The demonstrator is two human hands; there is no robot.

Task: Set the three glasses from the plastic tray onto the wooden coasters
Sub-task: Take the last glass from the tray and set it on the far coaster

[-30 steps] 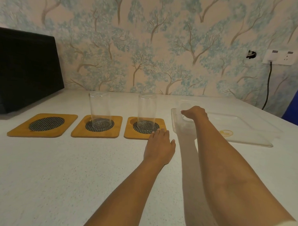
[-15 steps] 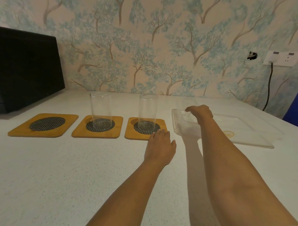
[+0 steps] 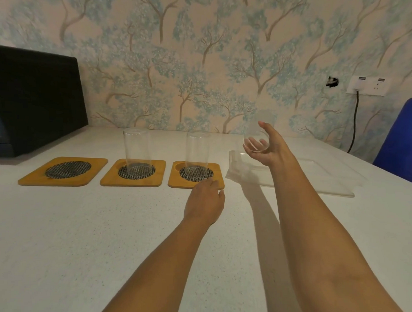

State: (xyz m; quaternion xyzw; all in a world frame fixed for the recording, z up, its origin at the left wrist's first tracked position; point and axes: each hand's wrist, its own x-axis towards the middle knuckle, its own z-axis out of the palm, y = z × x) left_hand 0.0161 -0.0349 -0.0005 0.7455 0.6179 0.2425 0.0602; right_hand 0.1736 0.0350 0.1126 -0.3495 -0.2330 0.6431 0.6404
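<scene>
Right hand (image 3: 269,146) clasping glass (image 3: 258,134) above tray (image 3: 316,180), left hand (image 3: 204,200) flat, fingers together on table (image 3: 81,233)

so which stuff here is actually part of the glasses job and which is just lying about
Part of the job:
- third glass, held tilted in the right hand
- plastic tray
- empty coaster
- two coasters with glasses on them
- left hand, resting by the nearest coaster

Just lying about:
- black appliance
- wall socket and cable
- blue chair
</scene>
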